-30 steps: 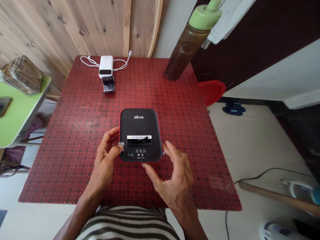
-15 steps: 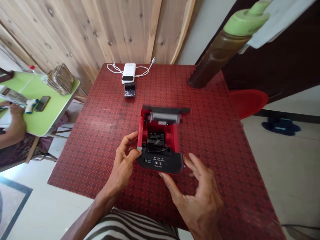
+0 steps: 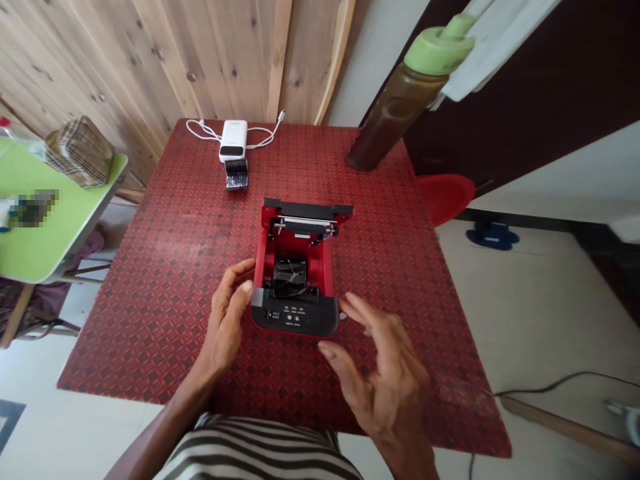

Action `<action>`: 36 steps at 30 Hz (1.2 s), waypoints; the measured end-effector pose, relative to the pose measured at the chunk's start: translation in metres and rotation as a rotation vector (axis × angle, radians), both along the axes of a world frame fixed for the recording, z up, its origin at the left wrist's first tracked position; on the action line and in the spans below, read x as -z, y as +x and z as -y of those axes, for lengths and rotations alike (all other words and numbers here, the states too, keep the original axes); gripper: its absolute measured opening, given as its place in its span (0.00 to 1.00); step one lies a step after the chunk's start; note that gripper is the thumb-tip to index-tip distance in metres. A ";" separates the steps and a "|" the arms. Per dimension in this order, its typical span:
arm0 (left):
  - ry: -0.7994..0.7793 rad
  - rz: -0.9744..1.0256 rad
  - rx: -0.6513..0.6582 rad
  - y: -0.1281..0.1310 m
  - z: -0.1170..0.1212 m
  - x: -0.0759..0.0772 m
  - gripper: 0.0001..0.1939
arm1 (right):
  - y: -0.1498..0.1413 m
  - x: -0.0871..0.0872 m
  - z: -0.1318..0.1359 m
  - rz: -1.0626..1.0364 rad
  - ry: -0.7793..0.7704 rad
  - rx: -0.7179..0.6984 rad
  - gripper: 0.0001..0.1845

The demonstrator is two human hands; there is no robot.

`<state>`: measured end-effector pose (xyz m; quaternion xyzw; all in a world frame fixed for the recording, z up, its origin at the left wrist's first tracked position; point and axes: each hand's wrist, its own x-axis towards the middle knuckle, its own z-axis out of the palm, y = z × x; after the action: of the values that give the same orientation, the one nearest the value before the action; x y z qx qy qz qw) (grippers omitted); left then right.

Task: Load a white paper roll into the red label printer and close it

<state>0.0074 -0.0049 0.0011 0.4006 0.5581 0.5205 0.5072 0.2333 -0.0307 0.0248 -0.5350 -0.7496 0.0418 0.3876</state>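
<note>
Nearest me, striped clothing (image 3: 260, 453) fills the bottom of my head view, cut off by the edge along with both forearms. My right hand (image 3: 387, 373) is wide, thumb and fingers spread about the front right corner of the red-and-black device (image 3: 295, 317); its fingertips come so close to the side that I can't make out whether they touch. My left hand (image 3: 230, 317) comes in low at the other side, thumb raised apart from the fingers by the grey tab (image 3: 257, 297), with the fingertips partly lost against the red wall; I see no firm grip. The device sits near the middle of the red table (image 3: 200, 267), its lid (image 3: 307, 210) tipped up at the far side, so the lid's top faces away from me. Inside lies a black roll (image 3: 290, 277), too dark and glossy to read. Beyond it are a black strip (image 3: 237, 175), a white gadget (image 3: 233, 139) and a looped white cable (image 3: 263, 138), part of which the gadget hides. At the far right leans a green-capped bottle (image 3: 390, 110); past it, the table edge partly covers a red seat (image 3: 447, 197).
</note>
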 end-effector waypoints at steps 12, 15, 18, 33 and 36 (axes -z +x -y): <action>0.017 0.032 -0.035 -0.001 -0.001 0.021 0.30 | -0.043 -0.037 -0.104 0.551 -0.397 -0.296 0.12; 0.008 0.001 -0.041 -0.002 0.000 0.021 0.30 | -0.058 -0.037 -0.116 0.686 -0.480 -0.299 0.15; -0.009 -0.006 -0.038 -0.003 -0.001 0.019 0.31 | -0.065 -0.035 -0.125 0.711 -0.471 -0.310 0.14; -0.025 -0.044 -0.046 -0.003 -0.004 0.010 0.31 | -0.007 -0.058 -0.071 0.098 -0.152 -0.086 0.08; -0.021 -0.012 -0.051 -0.003 -0.004 0.013 0.31 | 0.028 -0.045 -0.077 -0.249 -0.272 0.108 0.13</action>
<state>0.0042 -0.0006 -0.0115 0.3839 0.5765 0.5251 0.4945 0.2615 0.0464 0.0699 -0.6127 -0.6535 0.1877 0.4030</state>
